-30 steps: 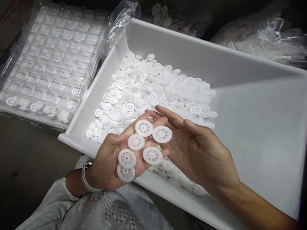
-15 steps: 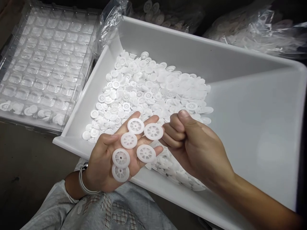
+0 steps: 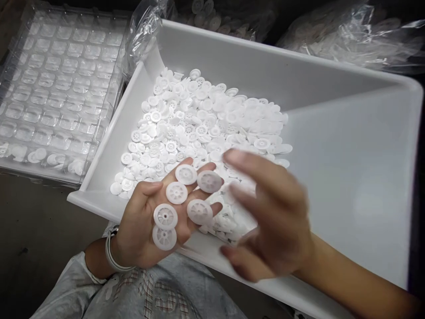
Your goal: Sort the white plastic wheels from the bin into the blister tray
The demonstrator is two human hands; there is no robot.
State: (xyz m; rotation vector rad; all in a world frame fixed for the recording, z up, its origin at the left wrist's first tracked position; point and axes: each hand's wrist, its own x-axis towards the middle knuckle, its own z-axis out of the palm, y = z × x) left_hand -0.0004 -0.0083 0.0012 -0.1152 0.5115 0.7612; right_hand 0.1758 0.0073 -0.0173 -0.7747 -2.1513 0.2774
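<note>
My left hand (image 3: 139,230) lies palm up over the near edge of the grey-white bin, fingers stretched out. Several white plastic spoked wheels rest on its palm and fingers, among them one wheel (image 3: 165,216) with a small centre hole and another (image 3: 199,212) near the fingertips. Beside it on the right, my right hand (image 3: 275,212) is smeared by motion, its fingers spread with nothing seen between them. Below both hands, a heap of similar white wheels (image 3: 206,115) fills the left part of the bin (image 3: 352,164).
To the left stands a clear plastic tray (image 3: 56,84) with rows of pockets; white wheels (image 3: 36,155) sit in its nearest row. Behind the bin lie clear plastic bags (image 3: 352,40) with more parts inside. A crumpled clear film (image 3: 146,35) hangs at the bin's back left corner.
My right hand has gone from a closed fist to spread fingers and turned over beside the left. The left hand keeps its wheels; the whole view has shifted slightly.
</note>
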